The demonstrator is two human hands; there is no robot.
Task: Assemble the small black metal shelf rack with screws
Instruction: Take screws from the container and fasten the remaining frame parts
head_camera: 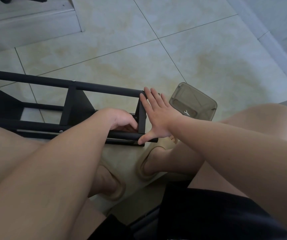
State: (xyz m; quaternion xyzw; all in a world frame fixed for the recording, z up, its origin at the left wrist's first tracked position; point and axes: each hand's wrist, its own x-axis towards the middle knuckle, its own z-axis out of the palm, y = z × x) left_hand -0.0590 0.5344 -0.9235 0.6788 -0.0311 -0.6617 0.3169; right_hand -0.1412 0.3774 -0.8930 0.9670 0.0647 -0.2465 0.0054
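A pale tiled floor (156,54) carries the black metal shelf rack (77,108), which lies on its side in front of the seated person's knees, its long tubes running left from the near end panel. Just below the rack's near end, two beige slippers (145,168) rest on the floor. A smoky clear plastic container (196,99) sits just right of the rack's end. The right hand (156,116) is spread flat, fingers straight against the outside of the end panel, thumb on the lower tube. The left hand (122,120) reaches inside the rack beside that panel, fingers curled; whether it holds anything cannot be told. A small silver wrench (186,112) lies in the container.
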